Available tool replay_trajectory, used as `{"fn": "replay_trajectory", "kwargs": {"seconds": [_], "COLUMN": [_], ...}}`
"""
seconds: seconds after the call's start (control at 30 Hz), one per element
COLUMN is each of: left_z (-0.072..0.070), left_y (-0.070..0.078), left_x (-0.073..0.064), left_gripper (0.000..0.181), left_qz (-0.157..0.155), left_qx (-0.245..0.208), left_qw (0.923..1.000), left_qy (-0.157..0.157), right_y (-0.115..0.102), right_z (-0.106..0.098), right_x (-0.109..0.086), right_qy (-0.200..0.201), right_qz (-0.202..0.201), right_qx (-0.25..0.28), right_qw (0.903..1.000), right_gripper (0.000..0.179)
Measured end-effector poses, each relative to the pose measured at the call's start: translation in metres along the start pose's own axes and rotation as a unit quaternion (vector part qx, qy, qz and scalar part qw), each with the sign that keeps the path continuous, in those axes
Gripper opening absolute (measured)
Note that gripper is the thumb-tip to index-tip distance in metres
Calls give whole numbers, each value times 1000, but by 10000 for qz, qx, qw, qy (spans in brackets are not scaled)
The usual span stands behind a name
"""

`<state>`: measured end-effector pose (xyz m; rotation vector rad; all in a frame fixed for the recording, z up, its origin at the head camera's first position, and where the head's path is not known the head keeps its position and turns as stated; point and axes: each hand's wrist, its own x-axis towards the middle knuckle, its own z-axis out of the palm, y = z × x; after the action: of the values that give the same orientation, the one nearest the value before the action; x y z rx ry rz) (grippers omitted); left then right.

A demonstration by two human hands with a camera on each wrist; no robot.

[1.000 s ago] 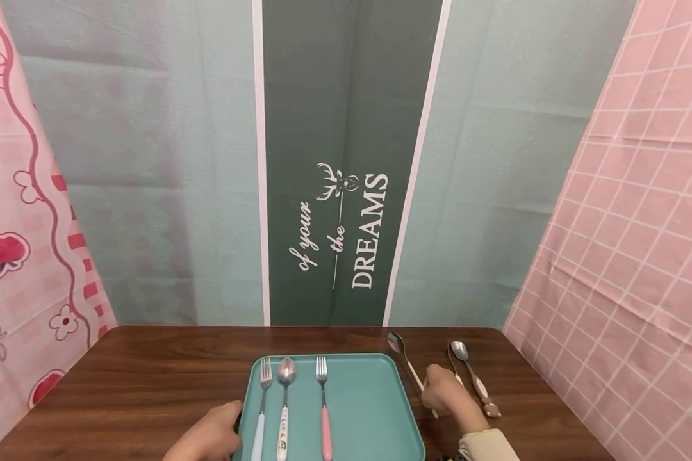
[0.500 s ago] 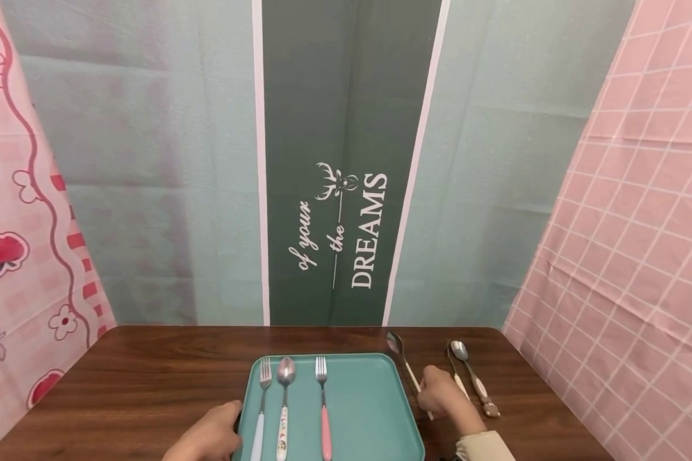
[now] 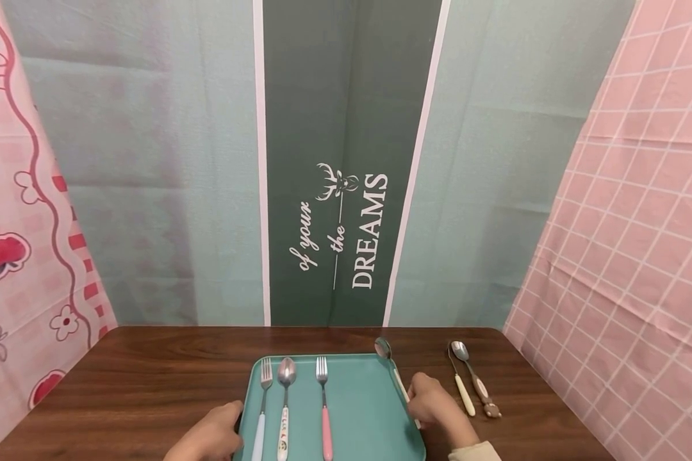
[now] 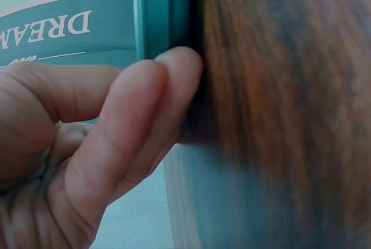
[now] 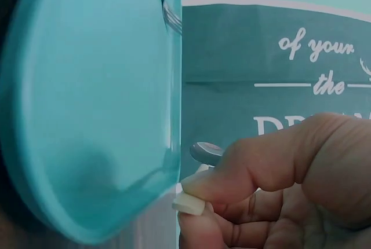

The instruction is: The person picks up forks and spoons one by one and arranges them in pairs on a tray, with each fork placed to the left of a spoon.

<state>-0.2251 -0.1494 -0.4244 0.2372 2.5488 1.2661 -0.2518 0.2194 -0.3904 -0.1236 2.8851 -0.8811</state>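
My right hand (image 3: 432,403) pinches the cream handle of a metal spoon (image 3: 383,348) at the tray's right edge. The spoon's bowl points away and overlaps the tray's far right corner in the head view. In the right wrist view, thumb and finger hold the handle's end (image 5: 190,204). My left hand (image 3: 210,434) grips the left edge of the teal tray (image 3: 369,403), its fingertips at the rim in the left wrist view. On the tray lie a fork with a pale blue handle (image 3: 259,435), a spoon with a patterned white handle (image 3: 283,429) and a fork with a pink handle (image 3: 326,429).
Right of my right hand, on the brown wooden table (image 3: 150,378), lie a utensil with a cream handle (image 3: 464,395) and a spoon with a brown bear-shaped handle (image 3: 480,389). Fabric curtains (image 3: 467,192) hang behind the table and on both sides.
My right hand has moved left with the cream-handled spoon, from the table beside the tray to over its right edge. The left hand has stayed put.
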Motion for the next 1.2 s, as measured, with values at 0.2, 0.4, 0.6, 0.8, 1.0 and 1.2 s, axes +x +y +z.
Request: {"fn": "replay_trajectory", "kwargs": {"seconds": [0.2, 0.4, 0.6, 0.8, 1.0, 1.2], "left_z": [-1, -1, -1, -2, -1, -1], "left_y": [0, 2, 2, 1, 1, 2], "left_x": [-2, -1, 0, 0, 0, 0], "left_gripper": [34, 37, 41, 40, 41, 39], "left_qz": [105, -94, -247, -182, -208, -172], "left_qx": [-46, -115, -224, -213, -261, -177], "left_qw": [9999, 9999, 9994, 9995, 9993, 9997], "left_qy": [8, -30, -103, -131, -158, -89], "right_y": [-3, -11, -23, -32, -40, -47], "right_z": [7, 14, 19, 26, 32, 36], "right_x": [-3, -4, -7, -9, -9, -10], "right_qy": [-117, -567, -782, -799, -747, -659], "right_qz": [-244, -401, -697, -872, -1001, -869], "right_qx": [115, 288, 357, 292, 199, -52], "right_qw": [9996, 9972, 9939, 9926, 9920, 9940], "right_gripper": [18, 15, 18, 21, 19, 19]}}
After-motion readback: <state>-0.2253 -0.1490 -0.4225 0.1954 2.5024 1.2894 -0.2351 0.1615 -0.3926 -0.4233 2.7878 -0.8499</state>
